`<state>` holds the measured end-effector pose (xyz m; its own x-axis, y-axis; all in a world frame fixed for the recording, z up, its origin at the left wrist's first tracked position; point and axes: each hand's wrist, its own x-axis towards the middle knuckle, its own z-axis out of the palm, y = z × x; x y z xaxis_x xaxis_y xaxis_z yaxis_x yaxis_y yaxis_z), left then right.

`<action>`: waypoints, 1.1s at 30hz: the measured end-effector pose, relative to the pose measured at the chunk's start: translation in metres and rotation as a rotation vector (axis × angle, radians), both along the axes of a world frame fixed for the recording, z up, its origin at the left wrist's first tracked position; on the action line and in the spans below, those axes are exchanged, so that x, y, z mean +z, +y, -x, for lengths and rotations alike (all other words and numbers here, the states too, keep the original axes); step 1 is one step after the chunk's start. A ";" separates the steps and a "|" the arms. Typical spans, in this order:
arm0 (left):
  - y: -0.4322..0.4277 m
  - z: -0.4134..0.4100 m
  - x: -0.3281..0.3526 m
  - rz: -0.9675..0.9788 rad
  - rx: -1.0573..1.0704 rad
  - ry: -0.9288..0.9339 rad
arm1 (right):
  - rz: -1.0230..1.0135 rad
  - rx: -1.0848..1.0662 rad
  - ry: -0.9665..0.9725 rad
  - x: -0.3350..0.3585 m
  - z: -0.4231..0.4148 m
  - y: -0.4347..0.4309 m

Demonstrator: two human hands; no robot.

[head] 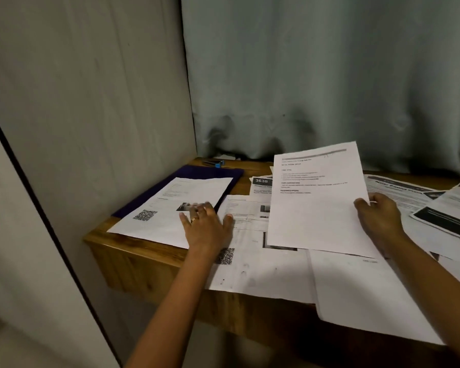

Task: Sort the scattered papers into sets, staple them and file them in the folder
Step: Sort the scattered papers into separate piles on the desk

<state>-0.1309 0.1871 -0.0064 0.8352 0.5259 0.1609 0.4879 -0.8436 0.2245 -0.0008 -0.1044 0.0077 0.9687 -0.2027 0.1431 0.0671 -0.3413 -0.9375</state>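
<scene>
Curtain hangs behind the folder and fills the back. Wooden table carries everything. Purple folder lies flat at the table's far left, so it is the landmark.

Scattered papers lie right of the folder and nearer the person. They overlap, and some hang over the table's near edge. Held sheet has text on its top half and is tilted up off the table, right of the folder. QR sheet lies on the folder, its near part running past the folder's near edge.

Left hand is palm down with fingers straight and spread. It presses the QR sheet at the folder's near-right edge and grasps nothing. Right hand pinches the held sheet's right edge, well right of the folder. Stapler, blue and dark, sits just behind the folder, untouched.

Step, judged: sorting, early. Nearly all sheets are loose and no stapled set shows.

Next move probably calls for matching the held sheet's heading to a pile, maybe the QR sheet's, and laying it square. The paper is thin, so it may slide or lift double. The stapler means a reach past the folder.
</scene>
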 end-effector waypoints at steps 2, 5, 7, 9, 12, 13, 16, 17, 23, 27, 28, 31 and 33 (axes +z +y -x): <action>0.004 0.000 -0.008 0.049 -0.006 0.025 | 0.033 0.007 0.014 -0.003 -0.002 0.002; 0.005 0.000 -0.016 0.022 -0.007 0.024 | 0.068 0.025 0.016 -0.004 0.000 0.004; 0.005 0.000 -0.018 0.009 -0.003 0.011 | 0.087 0.036 0.029 -0.005 0.000 0.005; 0.004 0.000 -0.019 0.001 0.003 0.013 | 0.114 0.041 0.046 -0.004 0.001 0.005; 0.003 0.000 -0.020 -0.011 0.007 0.019 | 0.121 0.031 0.074 -0.003 0.003 0.006; 0.003 0.000 -0.021 -0.011 0.007 0.019 | 0.115 0.032 0.077 -0.002 0.004 0.006; 0.004 0.000 -0.020 0.003 -0.002 0.026 | 0.059 0.042 0.089 0.005 0.007 0.010; 0.005 0.000 -0.019 0.011 -0.010 0.035 | 0.046 0.046 0.090 0.011 0.010 0.014; 0.017 -0.001 -0.003 0.203 -0.084 -0.057 | -0.022 0.163 -0.036 0.055 0.014 0.068; 0.027 0.019 0.011 0.315 -0.017 -0.462 | -0.045 0.227 -0.024 0.053 0.014 0.129; 0.031 0.025 0.012 0.323 0.015 -0.536 | -0.045 0.241 -0.006 0.049 0.014 0.146; 0.050 0.040 0.007 0.327 0.103 -0.611 | -0.032 0.308 0.026 0.037 0.024 0.194; 0.062 0.046 0.000 0.316 0.132 -0.545 | -0.007 0.344 0.034 0.031 0.035 0.219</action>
